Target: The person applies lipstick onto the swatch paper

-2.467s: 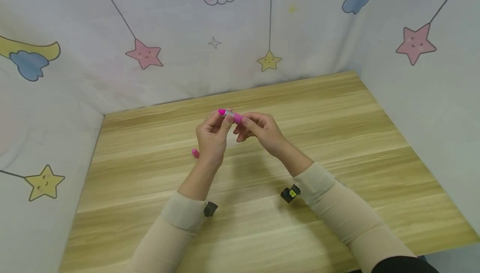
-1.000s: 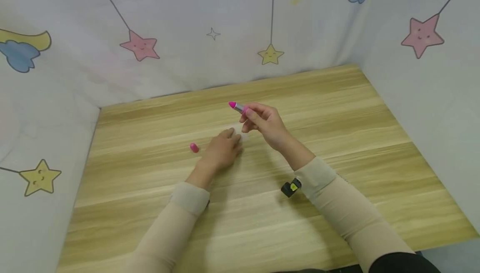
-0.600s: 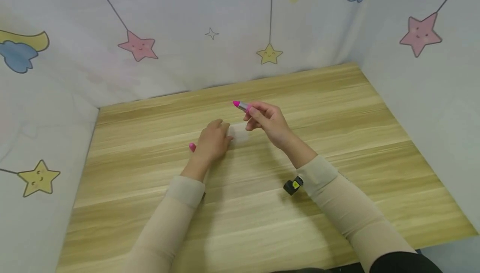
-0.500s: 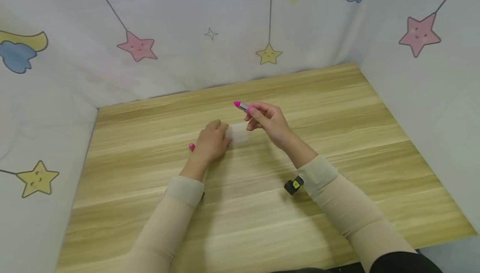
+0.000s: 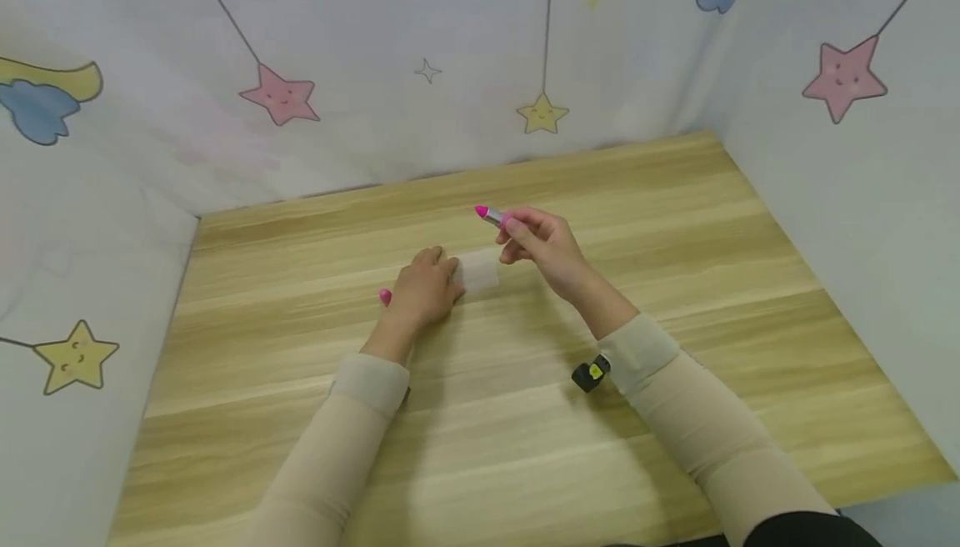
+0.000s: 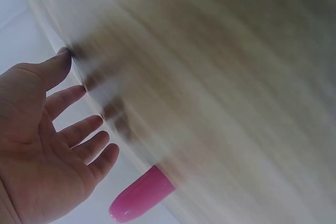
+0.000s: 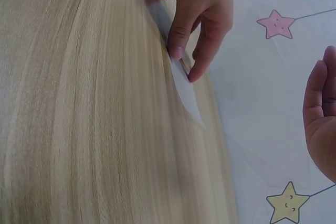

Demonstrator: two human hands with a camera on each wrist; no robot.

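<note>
A pink lipstick (image 5: 492, 215) with a silver collar and its bright tip exposed is pinched between thumb and fingers of my right hand (image 5: 551, 251), raised above the table. My left hand (image 5: 425, 287) is spread low, its fingertips resting at the left edge of a small white sheet of paper (image 5: 478, 270). In the left wrist view, the left hand's fingers (image 6: 79, 129) are extended and hold nothing. Beside that hand, the pink lipstick cap (image 6: 142, 194) stands on the table; in the head view my left hand partly covers it. The right wrist view shows the paper (image 7: 185, 88) lying flat under the left fingertips.
The wood-grain table (image 5: 525, 447) extends around both hands. White cloth walls (image 5: 360, 55) printed with stars and clouds enclose its back and sides. A black wrist camera (image 5: 590, 373) sticks out from the right sleeve cuff.
My left hand let go of the lipstick, went down to the paper, and slid left to its edge. My right hand kept the lipstick and drifted slightly right.
</note>
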